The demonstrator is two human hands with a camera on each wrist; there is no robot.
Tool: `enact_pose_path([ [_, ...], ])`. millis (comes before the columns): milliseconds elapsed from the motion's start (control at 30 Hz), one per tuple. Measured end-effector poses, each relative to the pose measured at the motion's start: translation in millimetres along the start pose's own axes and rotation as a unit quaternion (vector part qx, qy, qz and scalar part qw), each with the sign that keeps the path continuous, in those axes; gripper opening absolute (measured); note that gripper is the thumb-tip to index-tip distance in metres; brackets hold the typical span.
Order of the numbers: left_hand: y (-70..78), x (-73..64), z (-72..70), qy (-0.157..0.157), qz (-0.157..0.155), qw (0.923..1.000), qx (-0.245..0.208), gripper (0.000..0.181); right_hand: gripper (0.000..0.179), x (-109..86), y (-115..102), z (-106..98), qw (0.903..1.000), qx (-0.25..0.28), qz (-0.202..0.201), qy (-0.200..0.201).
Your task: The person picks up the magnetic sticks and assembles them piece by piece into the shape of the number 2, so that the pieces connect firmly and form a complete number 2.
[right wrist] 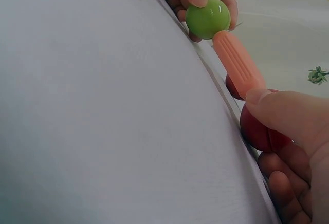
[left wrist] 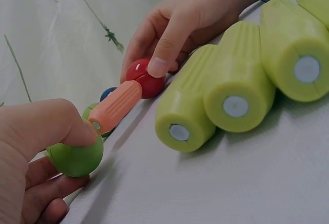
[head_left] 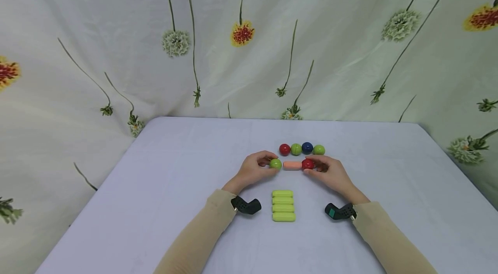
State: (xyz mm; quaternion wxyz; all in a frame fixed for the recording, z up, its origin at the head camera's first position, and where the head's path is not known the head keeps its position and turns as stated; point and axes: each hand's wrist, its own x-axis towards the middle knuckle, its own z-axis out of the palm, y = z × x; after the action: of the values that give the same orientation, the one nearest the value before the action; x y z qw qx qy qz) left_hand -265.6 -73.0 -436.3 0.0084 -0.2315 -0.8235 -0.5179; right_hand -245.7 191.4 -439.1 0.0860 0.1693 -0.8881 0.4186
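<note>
My left hand (head_left: 254,168) pinches a green ball (head_left: 275,164) between thumb and fingers. In my right hand (head_left: 330,172) is a red ball (head_left: 308,164), gripped from its right side. Between the two balls lies a ridged orange rod (head_left: 292,165), its right end against the red ball. The left wrist view shows a small silvery disc on the rod's near end, close to the green ball (left wrist: 77,157). From the right wrist, the orange rod (right wrist: 239,62) spans from the red ball (right wrist: 264,129) toward the green one. My right thumb lies where the rod meets the red ball.
Behind the hands stands a row of balls: red (head_left: 285,149), green (head_left: 296,149), blue (head_left: 307,148) and another green (head_left: 319,150). Several yellow-green rods (head_left: 283,208) lie stacked in a column nearer me, with silvery discs in their ends. A white cloth covers the table (head_left: 155,222); a flowered curtain (head_left: 218,49) hangs behind.
</note>
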Motion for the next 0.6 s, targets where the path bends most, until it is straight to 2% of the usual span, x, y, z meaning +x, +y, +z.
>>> enact_pose_path([
  [600,0.2,-0.1,0.4,-0.003,0.005,0.9999,0.008,0.034,0.043,-0.5,-2.4,-0.3,1.0,-0.002,0.009,0.001],
])
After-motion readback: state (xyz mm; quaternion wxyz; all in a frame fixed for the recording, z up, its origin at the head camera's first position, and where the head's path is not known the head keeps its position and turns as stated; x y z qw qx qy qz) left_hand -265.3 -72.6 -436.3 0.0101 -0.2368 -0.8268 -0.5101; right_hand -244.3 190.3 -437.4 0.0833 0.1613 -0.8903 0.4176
